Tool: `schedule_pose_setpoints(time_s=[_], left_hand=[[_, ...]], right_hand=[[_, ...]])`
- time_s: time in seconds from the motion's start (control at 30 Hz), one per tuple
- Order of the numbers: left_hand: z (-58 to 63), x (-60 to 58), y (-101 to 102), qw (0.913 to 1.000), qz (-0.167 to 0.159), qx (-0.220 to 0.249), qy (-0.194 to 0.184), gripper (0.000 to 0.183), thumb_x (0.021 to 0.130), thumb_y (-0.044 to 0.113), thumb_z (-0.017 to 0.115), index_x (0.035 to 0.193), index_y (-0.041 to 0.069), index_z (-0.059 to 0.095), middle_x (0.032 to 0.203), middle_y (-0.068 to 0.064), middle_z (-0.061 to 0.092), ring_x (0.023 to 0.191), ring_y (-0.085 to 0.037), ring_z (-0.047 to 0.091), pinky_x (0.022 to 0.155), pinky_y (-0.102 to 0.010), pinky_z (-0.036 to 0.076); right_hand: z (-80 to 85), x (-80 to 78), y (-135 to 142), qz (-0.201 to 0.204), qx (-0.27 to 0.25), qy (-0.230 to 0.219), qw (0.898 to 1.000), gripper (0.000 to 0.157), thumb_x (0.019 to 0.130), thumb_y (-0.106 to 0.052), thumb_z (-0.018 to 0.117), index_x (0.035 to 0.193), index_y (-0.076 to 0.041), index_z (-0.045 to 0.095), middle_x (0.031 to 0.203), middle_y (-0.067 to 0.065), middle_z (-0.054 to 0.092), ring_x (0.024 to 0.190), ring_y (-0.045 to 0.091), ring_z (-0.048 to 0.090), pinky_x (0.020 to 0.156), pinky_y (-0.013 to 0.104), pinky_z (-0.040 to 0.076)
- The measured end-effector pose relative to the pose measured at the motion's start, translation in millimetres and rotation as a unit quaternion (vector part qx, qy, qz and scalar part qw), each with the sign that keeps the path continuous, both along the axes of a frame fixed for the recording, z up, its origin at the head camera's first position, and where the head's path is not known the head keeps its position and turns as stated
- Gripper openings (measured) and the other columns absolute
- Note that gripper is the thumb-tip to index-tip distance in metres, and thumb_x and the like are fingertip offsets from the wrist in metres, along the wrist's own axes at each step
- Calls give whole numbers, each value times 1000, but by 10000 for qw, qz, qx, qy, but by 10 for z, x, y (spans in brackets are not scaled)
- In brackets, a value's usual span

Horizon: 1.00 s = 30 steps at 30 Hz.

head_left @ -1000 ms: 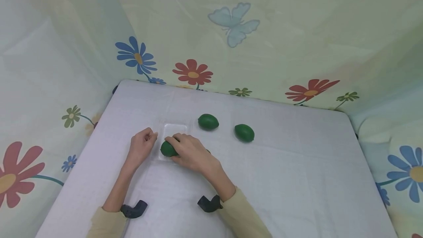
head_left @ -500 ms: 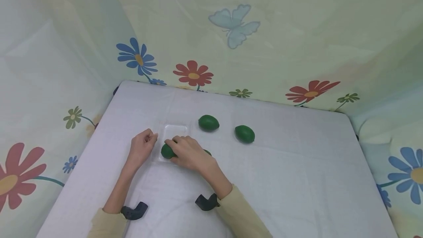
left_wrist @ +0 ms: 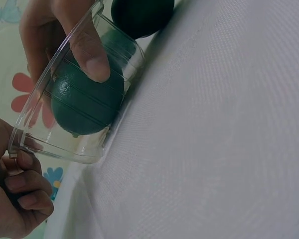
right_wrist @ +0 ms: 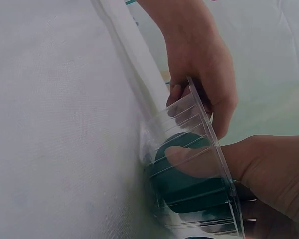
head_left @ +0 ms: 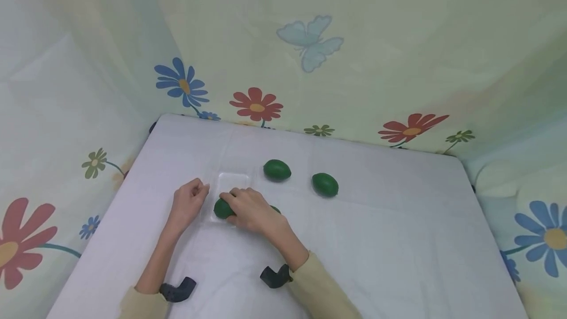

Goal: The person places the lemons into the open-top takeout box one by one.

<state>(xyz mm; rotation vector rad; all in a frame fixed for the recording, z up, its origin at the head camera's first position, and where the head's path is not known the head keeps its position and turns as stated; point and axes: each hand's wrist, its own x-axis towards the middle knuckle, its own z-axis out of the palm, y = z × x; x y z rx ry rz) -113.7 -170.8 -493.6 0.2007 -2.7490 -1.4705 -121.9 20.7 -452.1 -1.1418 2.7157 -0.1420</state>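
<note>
The person's left hand (head_left: 188, 203) is at the left side of a clear plastic box (head_left: 234, 178), its fingers curled and pinching the rim. The right hand (head_left: 253, 209) reaches in from the right and grasps a green lime (head_left: 223, 208) with thumb and fingers; this lime is inside the box, in its near half, and whether it touches the floor of the box cannot be told.

Just right of the box, a partly hidden lime (head_left: 275, 208) shows behind the right hand. A far lime (head_left: 277, 170) lies near the box's far right corner, and a rightmost lime (head_left: 325, 184) lies farther right, apart from it. All are on a white-covered table (head_left: 398, 240). Beyond its far edge hangs a pale curtain (head_left: 398, 38) printed with flowers and a butterfly (head_left: 312, 43). Each wrist wears a dark mount (head_left: 178, 290) beside a beige sleeve (head_left: 325, 289).
</note>
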Motion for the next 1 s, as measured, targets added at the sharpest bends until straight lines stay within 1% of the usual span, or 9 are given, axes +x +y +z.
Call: schedule_pose_setpoints(time_s=[0.13, 0.37, 0.57, 0.77, 0.9, 1.0], left_hand=[[0, 34, -5, 10000, -59, -41, -69, 28, 97, 19, 55, 72, 9, 45, 57, 3, 42, 53, -13, 40, 47, -23, 34], [4, 69, -5, 9999, -53, -104, -68, 29, 97, 20, 55, 72, 9, 46, 58, 2, 41, 53, -13, 40, 47, -24, 35], [27, 68, 8, 9998, -84, -181, -12, 29, 98, 20, 54, 72, 8, 46, 58, 3, 43, 53, -12, 40, 47, -24, 35], [44, 59, 15, 9998, -65, -199, -34, 29, 98, 19, 54, 72, 8, 46, 58, 3, 43, 53, -12, 40, 47, -24, 34], [67, 53, 22, 9998, -75, -188, -62, 29, 98, 19, 54, 72, 8, 46, 58, 2, 43, 53, -13, 41, 47, -24, 34], [81, 42, 27, 9997, -94, -202, -70, 29, 98, 19, 54, 72, 8, 46, 58, 2, 44, 53, -14, 41, 47, -24, 35]], right_hand=[[-8, 32, -4, -35, 12, -91, 10000, 56, 90, -35, 69, 139, -17, 49, 125, 3, 62, 103, 17, 63, 94, 32, 49], [-3, 80, 2, -29, -108, -16, 9999, 56, 89, -34, 71, 138, -19, 50, 123, 2, 61, 104, 16, 62, 91, 30, 50], [47, 96, 38, -86, -296, -89, 9995, 54, 88, -32, 71, 137, -19, 51, 128, 1, 59, 111, 15, 59, 90, 27, 50], [96, 97, 74, -81, -478, -98, 9988, 52, 88, -31, 72, 135, -18, 54, 129, 3, 59, 114, 16, 59, 92, 27, 50], [134, 99, 102, -84, -561, -31, 9984, 51, 88, -31, 72, 134, -18, 55, 130, 2, 60, 114, 16, 59, 93, 28, 50], [169, 101, 128, -71, -629, 98, 9979, 50, 88, -32, 72, 132, -18, 57, 128, 2, 61, 114, 16, 60, 93, 29, 50]])
